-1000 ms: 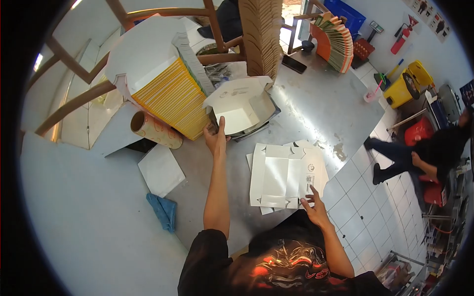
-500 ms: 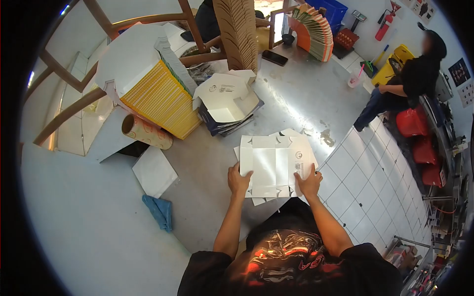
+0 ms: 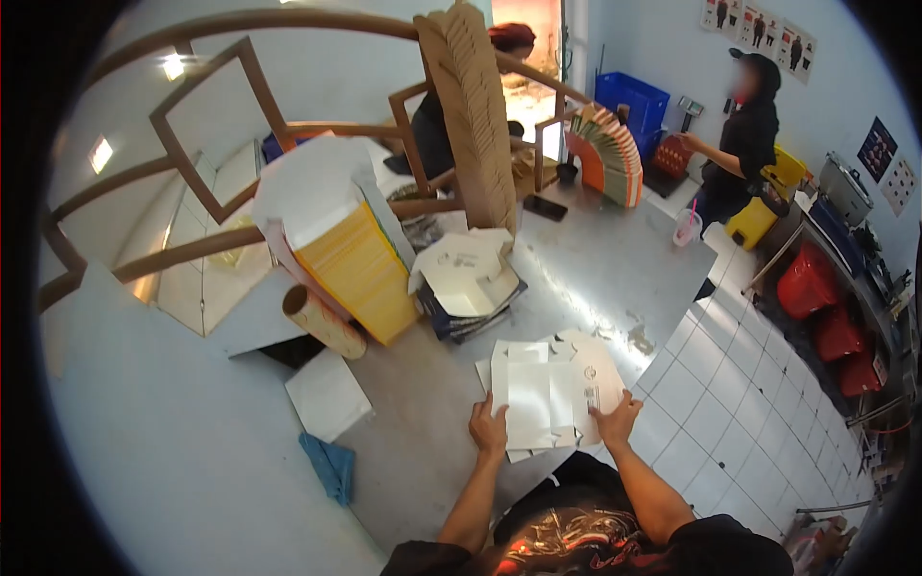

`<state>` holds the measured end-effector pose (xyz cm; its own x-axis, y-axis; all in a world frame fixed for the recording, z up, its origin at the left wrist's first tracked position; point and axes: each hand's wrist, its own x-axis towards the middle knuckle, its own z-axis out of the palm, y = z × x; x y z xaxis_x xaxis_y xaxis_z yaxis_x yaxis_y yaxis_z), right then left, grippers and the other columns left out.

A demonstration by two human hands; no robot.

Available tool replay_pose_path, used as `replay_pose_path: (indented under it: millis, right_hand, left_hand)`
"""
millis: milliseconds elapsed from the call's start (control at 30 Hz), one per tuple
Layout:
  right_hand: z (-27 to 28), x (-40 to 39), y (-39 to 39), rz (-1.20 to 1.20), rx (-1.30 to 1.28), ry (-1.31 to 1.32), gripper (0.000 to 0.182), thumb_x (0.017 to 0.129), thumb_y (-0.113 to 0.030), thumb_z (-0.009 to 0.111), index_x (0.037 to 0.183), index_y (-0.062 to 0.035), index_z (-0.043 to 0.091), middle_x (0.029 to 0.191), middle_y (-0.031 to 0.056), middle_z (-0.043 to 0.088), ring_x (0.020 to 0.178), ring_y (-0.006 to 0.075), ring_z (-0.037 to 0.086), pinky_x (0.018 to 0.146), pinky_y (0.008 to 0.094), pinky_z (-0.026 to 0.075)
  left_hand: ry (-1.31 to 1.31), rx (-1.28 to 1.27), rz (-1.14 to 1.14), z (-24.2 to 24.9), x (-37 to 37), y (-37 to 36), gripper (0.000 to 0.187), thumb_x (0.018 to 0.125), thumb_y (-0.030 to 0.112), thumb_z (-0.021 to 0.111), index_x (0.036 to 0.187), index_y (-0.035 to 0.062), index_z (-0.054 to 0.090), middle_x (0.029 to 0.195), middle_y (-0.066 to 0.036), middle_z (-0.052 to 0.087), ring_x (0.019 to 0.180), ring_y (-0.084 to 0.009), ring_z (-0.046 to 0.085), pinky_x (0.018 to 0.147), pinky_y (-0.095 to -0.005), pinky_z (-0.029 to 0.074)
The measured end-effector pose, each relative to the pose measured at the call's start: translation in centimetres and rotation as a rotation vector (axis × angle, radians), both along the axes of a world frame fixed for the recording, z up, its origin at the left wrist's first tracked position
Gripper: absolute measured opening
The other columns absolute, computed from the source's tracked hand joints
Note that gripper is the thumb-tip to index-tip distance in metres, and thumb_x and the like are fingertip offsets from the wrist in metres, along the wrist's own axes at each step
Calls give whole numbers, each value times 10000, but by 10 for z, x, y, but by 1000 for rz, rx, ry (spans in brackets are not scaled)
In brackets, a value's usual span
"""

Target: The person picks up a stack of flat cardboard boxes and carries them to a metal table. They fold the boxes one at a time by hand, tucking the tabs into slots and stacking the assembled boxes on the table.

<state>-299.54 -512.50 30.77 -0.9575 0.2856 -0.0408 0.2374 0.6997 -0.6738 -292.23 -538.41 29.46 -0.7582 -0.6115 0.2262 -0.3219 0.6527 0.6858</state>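
Observation:
A flat white box blank (image 3: 528,389) with creases and cut tabs lies on a few more blanks near the table's front edge. My left hand (image 3: 489,428) grips its left edge, thumb on top and the other fingers at the side or hidden underneath. At the right edge my right hand (image 3: 617,422) grips the blanks, its thumb beside the small printed marks. Just beyond is a pile of partly folded boxes (image 3: 466,274), white inside and dark outside.
Left of the pile stand a yellow-edged stack of cartons (image 3: 360,274), a cardboard tube (image 3: 324,322) and a blue cloth (image 3: 328,468). Farther back are a phone (image 3: 545,207), a fanned carton stack (image 3: 607,158) and a plastic cup (image 3: 686,228). A person (image 3: 749,134) stands by the table's far right.
My view has tilted upward, so the scene sits lower. Both hands keep their grip on the blanks. The person at right has come nearer the table, and another person's head shows at the back.

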Motion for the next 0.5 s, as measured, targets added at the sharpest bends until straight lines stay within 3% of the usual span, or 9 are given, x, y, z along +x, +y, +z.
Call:
replay_pose_path:
  millis: [167,267,333,500]
  right_hand:
    - [-24,19,3,38,0,-39,911,617,-287,914,1329,16,432,1216,257,398,1128,444,457,961,490,429]
    - [-23,30,2,24,6,-73,860,660,-344,883,1324,-2,457,1218,258,402,1154,439,431,953,486,437]
    - [-22,34,1,14,16,-70,862,649,-353,887,1315,9,477,1203,249,418,1138,416,440,954,460,439]
    - [-15,29,9,70,-2,-116,856,653,-380,880,1318,-1,496,1193,231,434,1132,388,427,949,433,440]
  left_hand:
    - [34,-226,26,-1,2,1,491,682,180,856,1137,60,714,903,-99,597,839,-275,601,757,-390,504]
    - [85,-318,-52,4,-2,-2,433,683,159,848,1075,39,707,904,-99,594,827,-289,592,763,-404,500]
    - [13,17,-10,20,1,3,356,738,137,808,1040,9,669,921,-125,647,844,-332,626,760,-422,506]
    - [-43,95,-46,10,-1,5,278,863,143,704,1075,-18,625,949,-213,694,886,-397,666,785,-437,516]
